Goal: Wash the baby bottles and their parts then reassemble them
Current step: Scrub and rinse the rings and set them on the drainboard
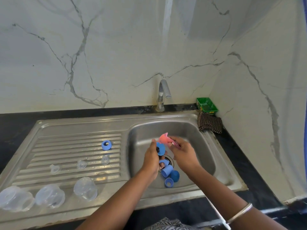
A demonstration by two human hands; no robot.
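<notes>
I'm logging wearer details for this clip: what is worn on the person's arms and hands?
Both forearms are bare, with no sleeves or gloves in view. The right wrist carries a thin silver metal bangle. The left hand and right hand show no rings that can be made out.

Bare forearms; silver bangle (240, 212) on right wrist.
</notes>
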